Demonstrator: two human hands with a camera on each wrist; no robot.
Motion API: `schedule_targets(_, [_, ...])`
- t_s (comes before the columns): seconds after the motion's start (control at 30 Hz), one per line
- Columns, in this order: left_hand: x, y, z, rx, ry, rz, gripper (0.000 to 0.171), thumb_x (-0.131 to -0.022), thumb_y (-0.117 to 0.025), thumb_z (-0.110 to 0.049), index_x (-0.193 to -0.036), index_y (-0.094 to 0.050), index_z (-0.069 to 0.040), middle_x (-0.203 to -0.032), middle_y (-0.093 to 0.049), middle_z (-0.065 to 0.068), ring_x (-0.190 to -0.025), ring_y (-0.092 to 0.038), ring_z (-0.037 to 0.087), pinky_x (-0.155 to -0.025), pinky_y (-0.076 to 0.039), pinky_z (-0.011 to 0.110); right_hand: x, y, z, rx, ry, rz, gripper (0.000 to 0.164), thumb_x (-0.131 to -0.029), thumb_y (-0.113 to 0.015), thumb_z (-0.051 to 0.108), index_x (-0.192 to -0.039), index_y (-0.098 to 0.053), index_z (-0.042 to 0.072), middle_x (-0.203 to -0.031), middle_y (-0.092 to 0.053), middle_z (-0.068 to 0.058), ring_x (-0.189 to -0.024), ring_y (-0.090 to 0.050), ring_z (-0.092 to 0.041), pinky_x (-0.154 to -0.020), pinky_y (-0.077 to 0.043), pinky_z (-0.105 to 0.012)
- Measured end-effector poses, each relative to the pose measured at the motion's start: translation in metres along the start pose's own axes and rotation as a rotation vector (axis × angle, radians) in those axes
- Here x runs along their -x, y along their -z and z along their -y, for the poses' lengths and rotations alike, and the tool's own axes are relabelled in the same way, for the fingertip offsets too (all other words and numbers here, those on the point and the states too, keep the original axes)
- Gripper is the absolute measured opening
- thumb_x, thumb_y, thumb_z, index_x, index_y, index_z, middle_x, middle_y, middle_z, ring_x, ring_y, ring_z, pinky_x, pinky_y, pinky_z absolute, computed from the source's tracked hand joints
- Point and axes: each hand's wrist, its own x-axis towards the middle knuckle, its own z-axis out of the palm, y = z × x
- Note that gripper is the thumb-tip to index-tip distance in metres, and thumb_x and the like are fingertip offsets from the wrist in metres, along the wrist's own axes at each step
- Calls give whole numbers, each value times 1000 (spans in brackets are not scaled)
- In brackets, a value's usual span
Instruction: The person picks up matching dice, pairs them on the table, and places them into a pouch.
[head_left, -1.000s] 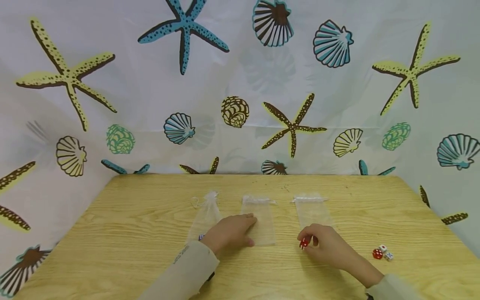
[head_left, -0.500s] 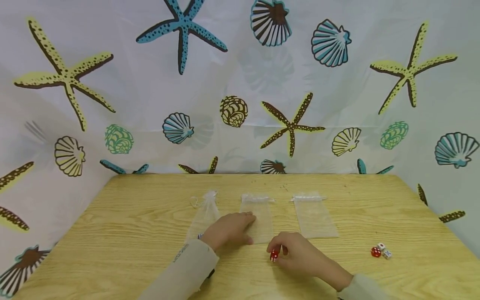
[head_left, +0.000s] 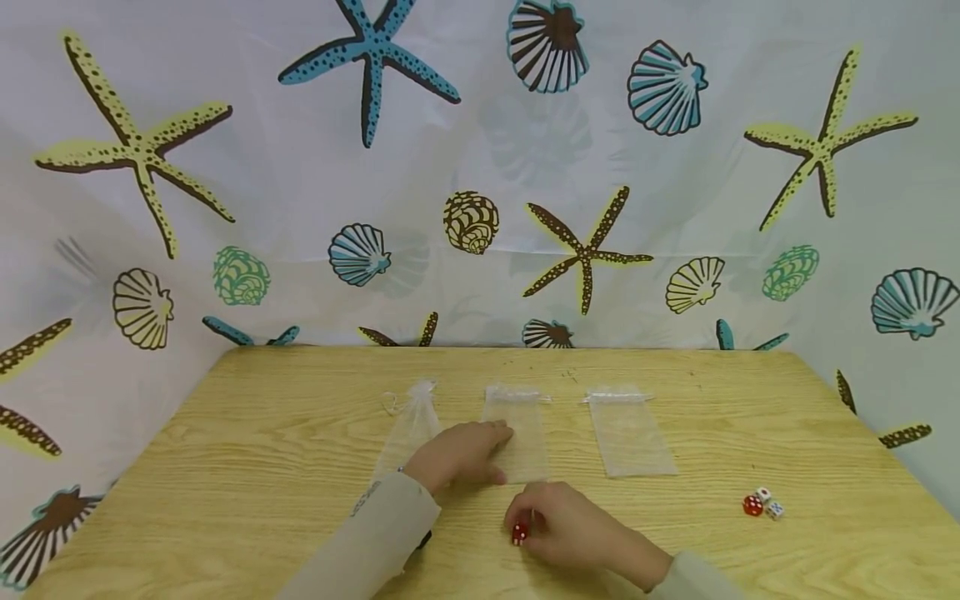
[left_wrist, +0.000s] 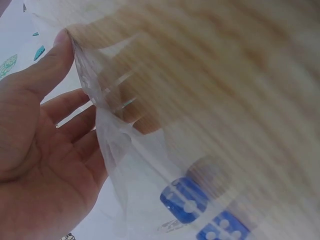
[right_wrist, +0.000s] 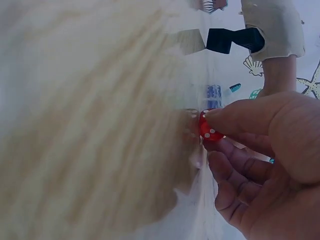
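My right hand (head_left: 566, 525) pinches a red die (head_left: 518, 534) between thumb and fingers, low over the wooden table in front of the middle sheer pouch (head_left: 528, 433). In the right wrist view the die (right_wrist: 209, 131) shows white dots. My left hand (head_left: 461, 454) lies over that pouch's left side, fingers extended and touching it. Beside it, partly under the left forearm, is a gathered sheer drawstring pouch (head_left: 405, 429). Blue dice (left_wrist: 183, 200) with white dots appear near the left wrist, behind or inside sheer fabric; I cannot tell which.
A third sheer pouch (head_left: 632, 437) lies flat to the right of the middle one. Farther right, a red die (head_left: 753, 504) and two white dice (head_left: 775, 509) sit close together. A shell-and-starfish printed cloth (head_left: 480, 300) hangs behind the table (head_left: 262, 467).
My right hand has carried the red die left and nearer to me, from in front of the right pouch to in front of the middle one. The left hand has stayed in place.
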Motion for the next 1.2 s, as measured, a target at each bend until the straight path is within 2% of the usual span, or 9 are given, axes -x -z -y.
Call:
schedule_targets(0.43, [2,1,0,24,12,12,63,-88,-68,-26,-143,-44,-7,-152,-37,9,-138,-38,25,-113,-32,39,-1,-1,-1,24,-35,-3,19,-80,-66,-3,-95,-68,9,-82,-60,6,-71,-47,1,-65,-44,-14])
schedule_targets(0.63, [0,0,1,17,2,9,63,-88,-68,-27,-142,-44,-7,-152,-37,9,-138,-38,25,-113,-32,39,4,3,-3,16,-47,-2,24,-80,-64,-3,-102,-64,7,-91,-62,3,-79,-53,-2,-71,-48,-17])
schedule_targets(0.9, [-1,-1,1,-8,17,14,65,-88,-67,-30,-144,-42,-8,-153,-36,7,-139,-37,24,-114,-31,38,26,20,-17,49,-92,-69,27,-78,-64,-1,-104,-63,7,-91,-61,2,-82,-54,-8,-71,-47,-22])
schedule_targets(1.2, [0,-2,-2,10,22,30,63,-90,-66,-28,-145,-41,-10,-153,-34,6,-141,-33,22,-115,-29,37,66,51,-38,77,-130,-147,23,-84,-65,2,-106,-62,5,-99,-63,-4,-80,-54,-8,-69,-49,-26])
